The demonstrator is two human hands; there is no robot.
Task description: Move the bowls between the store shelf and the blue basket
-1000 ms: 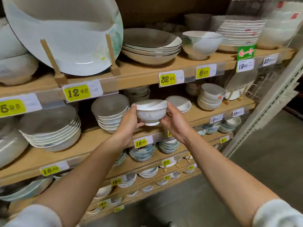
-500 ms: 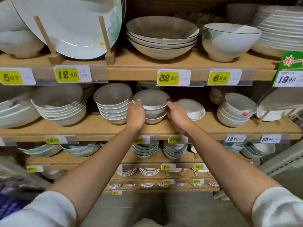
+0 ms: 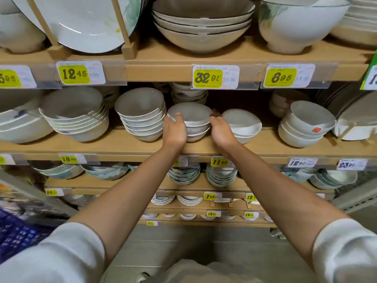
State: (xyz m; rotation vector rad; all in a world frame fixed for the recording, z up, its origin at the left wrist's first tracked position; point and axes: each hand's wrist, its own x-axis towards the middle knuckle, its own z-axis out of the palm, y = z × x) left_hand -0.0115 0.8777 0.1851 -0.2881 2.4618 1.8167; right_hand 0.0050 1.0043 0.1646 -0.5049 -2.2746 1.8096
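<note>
Small grey-white ceramic bowl (image 3: 190,114) sits atop short stack of matching bowls (image 3: 196,134) on middle board of light wooden store shelf (image 3: 102,149). Left hand (image 3: 175,132) grips bowl's left side, thumb hooked over rim. Right hand (image 3: 221,132) clasps right side, thumb at rim, fingers curled behind. Taller bowl stack (image 3: 140,119) just left; shallow white bowls (image 3: 241,123) just right. Blue plastic mesh basket (image 3: 16,235) at lower left, blurred, well apart from bowl.

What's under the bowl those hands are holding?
Two lower bowls nest under the top bowl, on the wooden shelf. The left hand and right hand cover their sides; their insides are hidden.
</note>
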